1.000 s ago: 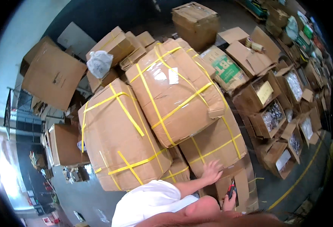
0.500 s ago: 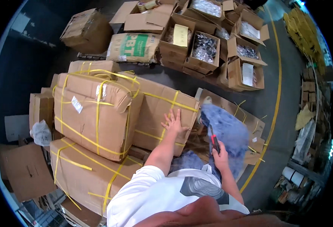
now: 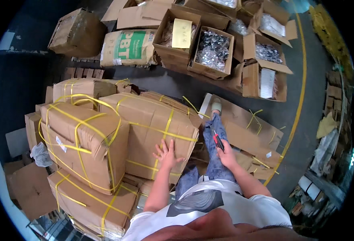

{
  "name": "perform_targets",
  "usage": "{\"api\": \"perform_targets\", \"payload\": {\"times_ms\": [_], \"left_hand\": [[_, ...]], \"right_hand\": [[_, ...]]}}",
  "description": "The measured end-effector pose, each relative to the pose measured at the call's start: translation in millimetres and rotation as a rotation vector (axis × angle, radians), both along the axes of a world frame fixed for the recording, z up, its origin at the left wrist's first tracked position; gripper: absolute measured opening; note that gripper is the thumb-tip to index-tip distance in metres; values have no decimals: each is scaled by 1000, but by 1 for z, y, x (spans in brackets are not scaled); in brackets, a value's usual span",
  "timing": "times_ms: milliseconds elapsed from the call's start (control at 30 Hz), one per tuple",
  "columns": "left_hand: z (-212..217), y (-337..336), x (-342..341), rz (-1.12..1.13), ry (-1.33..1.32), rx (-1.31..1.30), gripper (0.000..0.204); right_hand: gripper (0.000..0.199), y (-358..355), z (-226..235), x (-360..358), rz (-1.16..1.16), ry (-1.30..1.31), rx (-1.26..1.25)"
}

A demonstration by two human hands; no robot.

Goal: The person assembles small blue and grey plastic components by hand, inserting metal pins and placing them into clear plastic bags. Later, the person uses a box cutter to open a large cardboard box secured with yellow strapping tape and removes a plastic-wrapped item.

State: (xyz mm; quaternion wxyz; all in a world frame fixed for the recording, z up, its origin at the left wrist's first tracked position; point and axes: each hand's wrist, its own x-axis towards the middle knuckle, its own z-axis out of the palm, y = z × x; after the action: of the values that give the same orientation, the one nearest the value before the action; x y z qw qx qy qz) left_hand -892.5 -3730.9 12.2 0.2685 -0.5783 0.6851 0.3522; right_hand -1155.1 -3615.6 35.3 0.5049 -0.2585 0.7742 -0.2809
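My left hand (image 3: pixel 168 155) lies with fingers spread against a large brown carton (image 3: pixel 144 114) bound with yellow strapping. Its palm is close to a vertical strap (image 3: pixel 167 127). In my right hand (image 3: pixel 226 154) is a red-and-black utility knife (image 3: pixel 218 141), held in front of my jeans with its thin end pointing away from me. Another strapped carton (image 3: pixel 84 150), with a dented corner and loose yellow loops on top, leans at the left. Beneath it sits a further strapped carton (image 3: pixel 89 201).
Flattened cardboard (image 3: pixel 241 124) with cut straps lies by my foot. Open boxes (image 3: pixel 215 52) of plastic-wrapped parts stand at the back, beside a printed sack (image 3: pixel 128 46). A yellow floor line (image 3: pixel 301 96) runs along the right. A white plastic bag (image 3: pixel 41 154) is at far left.
The view has shifted, and I stand more upright with my legs apart from the knife. My left hand stays spread on the carton; my right hand still holds the utility knife.
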Motion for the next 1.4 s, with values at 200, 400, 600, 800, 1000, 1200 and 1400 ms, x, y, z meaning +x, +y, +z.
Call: {"api": "perform_targets", "payload": {"times_ms": [200,400,600,800,1000,1200,1400], "left_hand": [[-17,5,-39,495,49,-254,111],[-37,-60,-129,1108,-193,-418,125],[-30,-70,-144,1012,-285,-417,136],[-30,-74,-143,1027,-288,-327,136],[-30,-67,-140,1047,-188,-309,136],[-29,-65,-138,1076,-126,-301,135],[-32,-62,-137,1108,-106,-314,134]], "right_hand": [[43,-71,-72,-98,156,-41,93],[44,-53,-98,-198,94,-142,92],[39,-50,-84,-256,-47,-226,102],[38,-97,-67,-247,-38,-255,101],[40,-131,-71,-230,25,-258,76],[41,-190,-76,-216,218,-210,19],[45,-282,-89,-192,564,-90,57]]}}
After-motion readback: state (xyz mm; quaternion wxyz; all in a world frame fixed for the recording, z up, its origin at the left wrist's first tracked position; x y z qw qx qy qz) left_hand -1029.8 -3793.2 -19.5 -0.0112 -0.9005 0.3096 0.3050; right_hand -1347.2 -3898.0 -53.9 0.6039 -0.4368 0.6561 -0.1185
